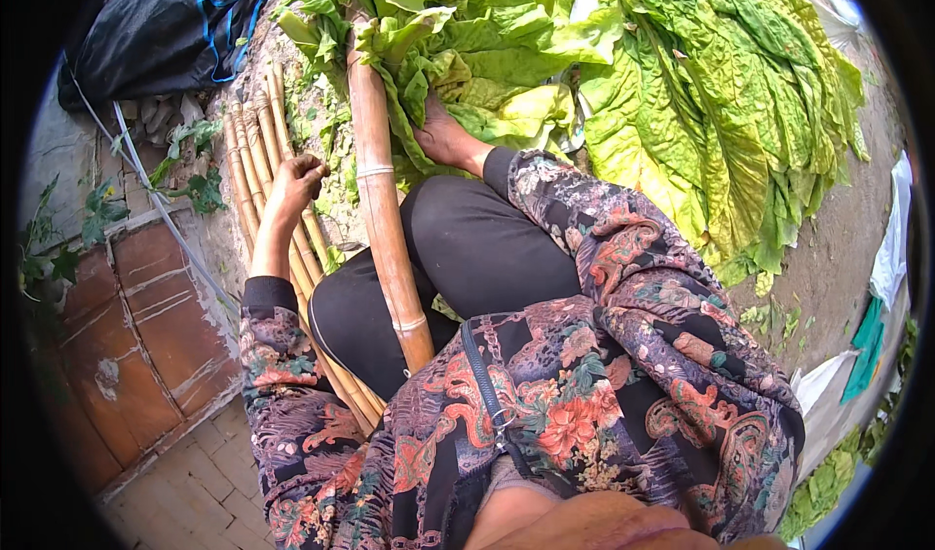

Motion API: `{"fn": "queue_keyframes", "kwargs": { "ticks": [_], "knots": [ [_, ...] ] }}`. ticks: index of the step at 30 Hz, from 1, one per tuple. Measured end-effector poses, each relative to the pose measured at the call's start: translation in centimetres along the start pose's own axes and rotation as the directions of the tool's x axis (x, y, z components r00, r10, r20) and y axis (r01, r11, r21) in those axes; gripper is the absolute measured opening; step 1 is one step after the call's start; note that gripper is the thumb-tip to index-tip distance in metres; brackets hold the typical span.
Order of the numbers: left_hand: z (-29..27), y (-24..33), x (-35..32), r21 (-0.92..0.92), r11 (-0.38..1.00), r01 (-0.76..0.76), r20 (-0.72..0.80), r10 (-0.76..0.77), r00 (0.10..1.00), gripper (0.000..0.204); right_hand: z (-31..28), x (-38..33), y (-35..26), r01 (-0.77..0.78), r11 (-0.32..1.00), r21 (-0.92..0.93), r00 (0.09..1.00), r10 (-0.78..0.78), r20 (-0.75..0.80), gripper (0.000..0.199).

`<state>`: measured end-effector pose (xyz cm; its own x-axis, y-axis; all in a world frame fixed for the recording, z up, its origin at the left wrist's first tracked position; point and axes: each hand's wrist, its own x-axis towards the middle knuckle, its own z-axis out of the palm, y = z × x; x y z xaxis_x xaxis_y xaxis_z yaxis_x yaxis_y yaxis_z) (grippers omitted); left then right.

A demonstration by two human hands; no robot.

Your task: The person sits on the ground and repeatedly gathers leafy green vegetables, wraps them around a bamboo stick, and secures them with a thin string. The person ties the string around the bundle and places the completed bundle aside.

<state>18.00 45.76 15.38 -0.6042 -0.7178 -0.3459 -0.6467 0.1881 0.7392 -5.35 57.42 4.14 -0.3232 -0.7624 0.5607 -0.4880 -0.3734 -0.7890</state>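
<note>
A thick bamboo pole runs from my lap up to a bunch of broad yellow-green leaves, which look like tobacco. At its far end, leaves cover the pole. My right hand reaches in among these leaves, just right of the pole; its fingers are hidden by the foliage. To the left of the pole, my left hand is raised with its fingers curled closed. Whether something thin is pinched in it I cannot make out. Below that hand lie several slimmer bamboo poles, side by side.
A big heap of the same leaves spreads at the far right. Dark sheeting with blue edging lies at the far left. A rusty brown metal panel is on the left, above brick paving. White plastic lies at the right edge.
</note>
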Motion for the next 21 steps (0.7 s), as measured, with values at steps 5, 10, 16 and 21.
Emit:
{"fn": "queue_keyframes", "kwargs": {
  "ticks": [5, 10, 16, 21],
  "knots": [
    [0.3, 4.0, -9.4, 0.065, 0.998, 0.017, 0.070, -0.022, 0.997, 0.015, -8.8, -1.5, 0.4, -0.393, 0.908, 0.142, 0.888, 0.335, 0.314, 0.067],
    [6.6, 11.2, -13.9, -0.252, 0.951, -0.178, 0.092, 0.206, 0.974, 0.010, -28.9, -7.2, 8.0, -0.488, 0.542, -0.685, 0.858, 0.150, -0.492, 0.033],
    [13.7, 14.1, -8.7, -0.061, 0.927, -0.369, 0.097, 0.373, 0.923, 0.008, -35.7, -13.2, 7.5, -0.474, -0.176, -0.863, 0.772, 0.387, -0.504, 0.058],
    [13.7, 13.4, -8.6, 0.009, 0.891, -0.454, 0.063, 0.453, 0.889, 0.007, -31.6, -16.2, 9.2, -0.273, 0.129, -0.953, 0.785, 0.603, -0.144, 0.016]
  ]
}}
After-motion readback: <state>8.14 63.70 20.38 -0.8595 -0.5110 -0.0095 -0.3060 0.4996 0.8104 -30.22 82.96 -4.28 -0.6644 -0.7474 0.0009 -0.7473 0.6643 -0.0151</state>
